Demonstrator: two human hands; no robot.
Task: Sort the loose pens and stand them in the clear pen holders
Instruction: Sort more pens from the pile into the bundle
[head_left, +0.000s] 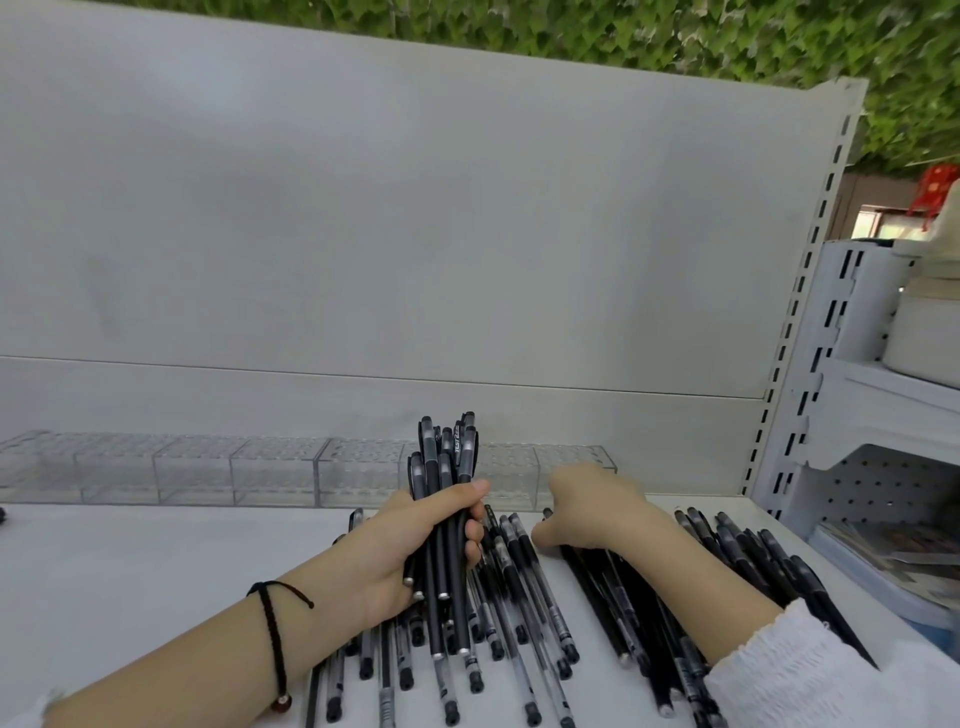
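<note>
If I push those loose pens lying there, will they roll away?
Probably a bit: the loose pens look round and smooth, so some may roll. They lie crisscrossed, so most would likely catch. They look stiff, so should slide, not bend.

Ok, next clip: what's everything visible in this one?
shelf: one, white, fills the foreground
bundle of pens: several, black, held upright above the heap
loose pens: many, black and clear-barrelled, heaped front centre and right
clear pen holders: one row, transparent, along the shelf's back
back panel: one, white, behind the holders
slotted upright: one, white, right
leaves: green, top edge
bracelet: one, black cord, left wrist
sleeve: one, white, right forearm
left hand: grips the bundle
right hand: on loose pens, fingers hidden
</note>
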